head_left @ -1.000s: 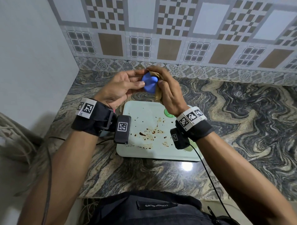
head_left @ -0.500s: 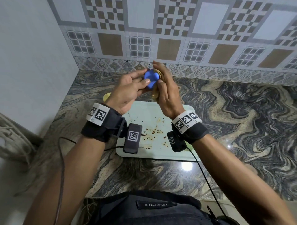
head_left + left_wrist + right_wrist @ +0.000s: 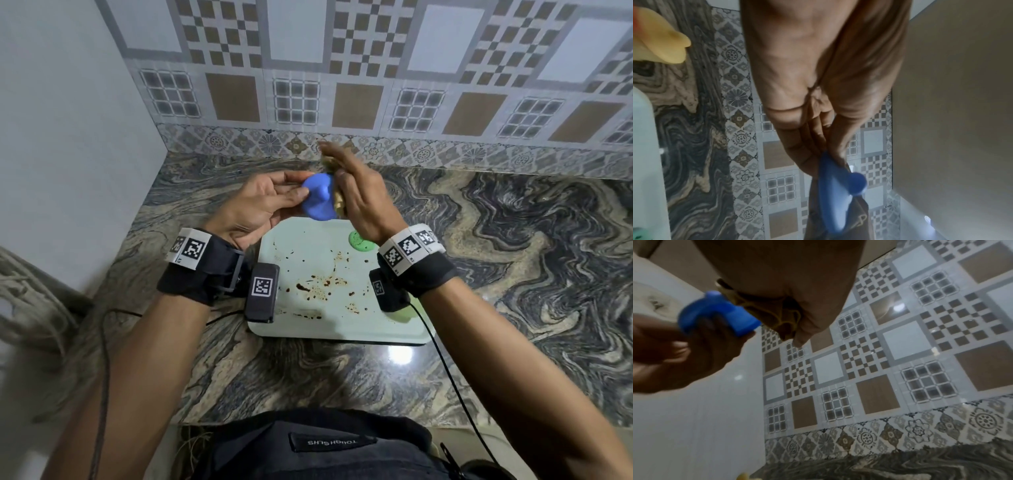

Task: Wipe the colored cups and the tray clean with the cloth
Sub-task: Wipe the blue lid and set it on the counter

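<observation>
Two hands meet at frame centre above a stained pale-green plastic tray (image 3: 342, 308) on marble: left hand (image 3: 253, 205) pinches a small blue plastic cup (image 3: 318, 200), lying sideways, base leftward; right hand (image 3: 359, 202) presses a bunched tan cloth (image 3: 339, 202) against it. A green cup (image 3: 359, 241) stands beneath the right wrist.

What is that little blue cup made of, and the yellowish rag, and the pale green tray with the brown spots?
The small blue cup looks like matte plastic or soft rubber: even colour, smooth, no shine. The yellowish-brown rag is likely woven cloth, since it bunches in soft folds with a stitched edge. The pale green tray seems hard plastic or coated metal: flat, smooth, faintly glossy, with the stains sitting on top.
</observation>
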